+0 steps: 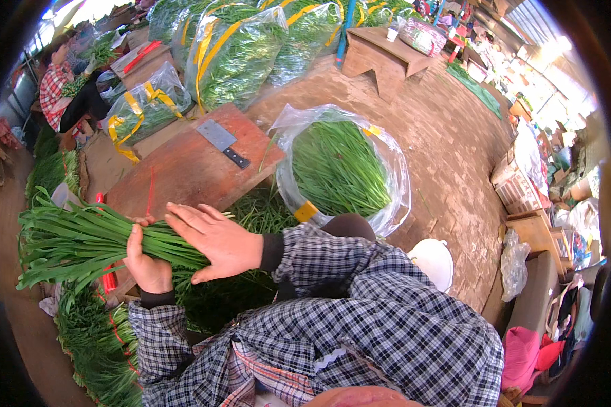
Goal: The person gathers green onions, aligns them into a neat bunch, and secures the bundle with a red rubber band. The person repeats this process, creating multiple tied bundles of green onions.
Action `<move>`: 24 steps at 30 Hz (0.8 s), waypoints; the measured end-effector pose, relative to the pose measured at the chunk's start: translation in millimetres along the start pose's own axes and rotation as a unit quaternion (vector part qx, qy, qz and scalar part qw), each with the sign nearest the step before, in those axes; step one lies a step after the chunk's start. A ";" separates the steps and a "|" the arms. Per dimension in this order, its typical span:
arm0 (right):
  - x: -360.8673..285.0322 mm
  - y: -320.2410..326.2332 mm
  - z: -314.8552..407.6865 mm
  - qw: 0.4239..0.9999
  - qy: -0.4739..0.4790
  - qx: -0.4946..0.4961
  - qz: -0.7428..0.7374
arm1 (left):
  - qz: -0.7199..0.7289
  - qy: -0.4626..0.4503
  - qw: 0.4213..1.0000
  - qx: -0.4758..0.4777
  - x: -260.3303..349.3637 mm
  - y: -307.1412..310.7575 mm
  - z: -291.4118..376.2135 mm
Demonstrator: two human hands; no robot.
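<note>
A thick bunch of long green leafy stalks, apparently garlic chives [76, 236], is gripped in my left hand [147, 259], thumb on top. Flat across the stalks' right part lies my right hand [216, 241], fingers extended and spread a little. Behind the hands, a cleaver [224, 143] with a black handle rests on the reddish wooden board [183, 157]. One red tie strip [150, 191] lies at the board's near edge. To the right, an open clear plastic bag [399, 178] holds many more loose green stalks [338, 168].
Tied green bundles [117, 330] lie at lower left. Large filled bags [244, 61] stand behind the board. A co-worker in a red checked shirt [56, 84] sits at upper left. A wooden table [382, 51], a cardboard box [517, 180] and a white round object [433, 259] are farther right.
</note>
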State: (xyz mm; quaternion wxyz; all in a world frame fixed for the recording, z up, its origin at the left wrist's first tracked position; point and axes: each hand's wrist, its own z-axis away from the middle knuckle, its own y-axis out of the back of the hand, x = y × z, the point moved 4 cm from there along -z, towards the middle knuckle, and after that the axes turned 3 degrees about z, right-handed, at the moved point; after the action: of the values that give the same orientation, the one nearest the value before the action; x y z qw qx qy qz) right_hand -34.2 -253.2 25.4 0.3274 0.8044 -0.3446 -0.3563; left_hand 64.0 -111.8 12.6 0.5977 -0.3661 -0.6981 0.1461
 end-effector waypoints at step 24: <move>57.2 -29.9 -40.8 0.851 -0.087 -0.318 -0.409 | -0.085 0.059 0.962 -0.252 -3.0 -34.6 -4.4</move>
State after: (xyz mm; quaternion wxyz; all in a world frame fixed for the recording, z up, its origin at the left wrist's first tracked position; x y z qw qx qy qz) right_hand 37.1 -270.4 4.1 0.3583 0.6903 0.1204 -0.6170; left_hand 56.5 -138.7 33.7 0.5368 -0.4523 -0.7040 -0.1077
